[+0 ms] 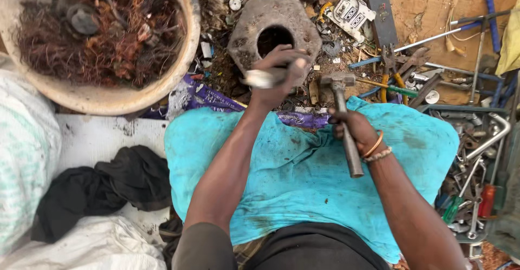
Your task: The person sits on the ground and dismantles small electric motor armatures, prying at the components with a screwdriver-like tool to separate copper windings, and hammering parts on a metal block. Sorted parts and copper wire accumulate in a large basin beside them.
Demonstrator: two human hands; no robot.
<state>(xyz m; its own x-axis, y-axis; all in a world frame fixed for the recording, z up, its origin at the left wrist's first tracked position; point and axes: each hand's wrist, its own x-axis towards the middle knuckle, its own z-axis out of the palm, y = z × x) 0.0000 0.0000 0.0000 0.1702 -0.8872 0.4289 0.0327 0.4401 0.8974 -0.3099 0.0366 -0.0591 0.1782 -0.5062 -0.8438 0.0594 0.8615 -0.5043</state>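
Observation:
My left hand (281,72) is closed around a small shiny metal piece (261,79), held just in front of a hexagonal metal block (246,29) with a round hole in its middle. My right hand (355,129) grips the handle of a steel hammer (340,99), whose head sits level beside the left hand. Bracelets circle the right wrist. Both forearms rest over a turquoise cloth (303,172) spread across my lap.
A large pale basin (187,37) of tangled copper wire sits at the upper left. Pliers (394,75), screwdrivers and rods lie at the upper right, above a tray of tools (474,183). A black cloth (103,186) and white sacks lie on the left.

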